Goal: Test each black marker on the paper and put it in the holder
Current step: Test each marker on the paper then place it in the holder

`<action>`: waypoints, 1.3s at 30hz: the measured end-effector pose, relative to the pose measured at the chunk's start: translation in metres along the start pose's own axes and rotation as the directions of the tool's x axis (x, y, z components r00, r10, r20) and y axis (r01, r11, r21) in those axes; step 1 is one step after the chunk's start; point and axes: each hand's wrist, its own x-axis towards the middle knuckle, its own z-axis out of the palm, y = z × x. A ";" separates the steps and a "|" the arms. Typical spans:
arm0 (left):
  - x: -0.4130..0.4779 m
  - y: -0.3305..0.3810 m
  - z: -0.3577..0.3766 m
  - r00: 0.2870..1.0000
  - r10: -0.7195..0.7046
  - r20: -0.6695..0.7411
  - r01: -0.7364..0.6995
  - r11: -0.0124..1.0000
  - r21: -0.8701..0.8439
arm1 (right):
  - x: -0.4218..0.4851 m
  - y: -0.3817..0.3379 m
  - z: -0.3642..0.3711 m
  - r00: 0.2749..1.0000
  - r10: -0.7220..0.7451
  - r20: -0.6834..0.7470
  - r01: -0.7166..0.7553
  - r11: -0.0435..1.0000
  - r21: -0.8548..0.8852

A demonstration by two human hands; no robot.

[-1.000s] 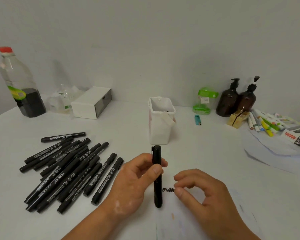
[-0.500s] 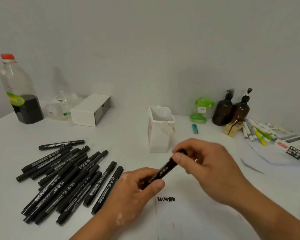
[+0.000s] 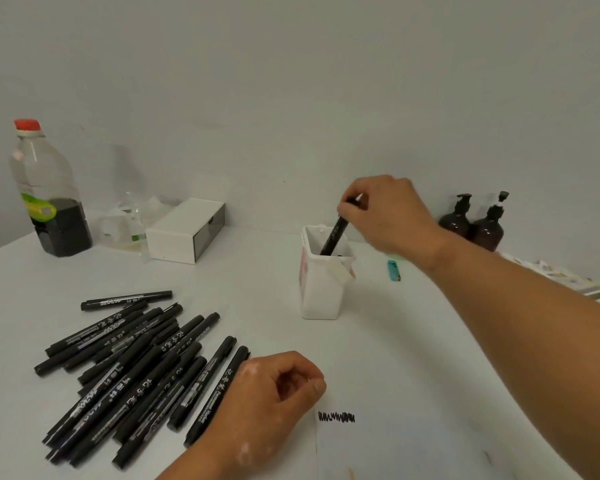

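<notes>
right hand (image 3: 385, 213) pinching marker (image 3: 334, 236) top, tip inside holder (image 3: 321, 292)

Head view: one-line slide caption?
Right hand lowers a black marker into the white holder; left hand rests by the pile.

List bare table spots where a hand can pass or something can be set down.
Free: between the marker pile and white holder; between the holder and the paper; in front of the white drawer box. Crowded: the pile on the left, and the back right by the pump bottles and the lighter.
</notes>
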 end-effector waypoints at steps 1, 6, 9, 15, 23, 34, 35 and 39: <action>-0.001 0.000 0.000 1.000 0.001 0.017 -0.001 1.000 0.026 | 0.002 0.001 0.010 0.999 0.000 0.051 0.003 0.998 -0.064; -0.003 0.004 -0.001 0.994 0.012 0.111 -0.021 0.997 0.074 | 0.002 0.004 0.047 0.968 0.067 0.243 -0.021 0.982 -0.190; -0.003 0.006 0.000 0.987 0.034 0.157 -0.053 0.991 0.119 | 0.000 0.005 0.057 0.942 0.094 0.323 -0.011 0.968 -0.250; -0.003 0.007 -0.002 0.984 0.036 0.172 -0.061 0.988 0.141 | -0.004 -0.005 0.048 0.926 0.109 0.360 -0.003 0.959 -0.282; -0.005 0.009 0.002 0.973 0.051 0.224 -0.090 0.982 0.167 | -0.072 -0.058 0.054 0.798 -0.452 0.399 0.444 0.888 0.120; -0.007 0.007 0.004 0.948 0.026 0.317 -0.082 0.983 0.166 | -0.096 -0.073 0.121 0.575 -0.432 0.694 0.449 0.876 0.173; -0.007 0.007 0.004 0.946 0.024 0.323 -0.082 0.982 0.168 | -0.097 -0.071 0.123 0.587 -0.427 0.688 0.447 0.879 0.164; -0.008 0.006 0.005 0.943 0.020 0.333 -0.084 0.980 0.178 | -0.099 -0.054 0.118 0.628 -0.376 0.681 0.438 0.894 0.090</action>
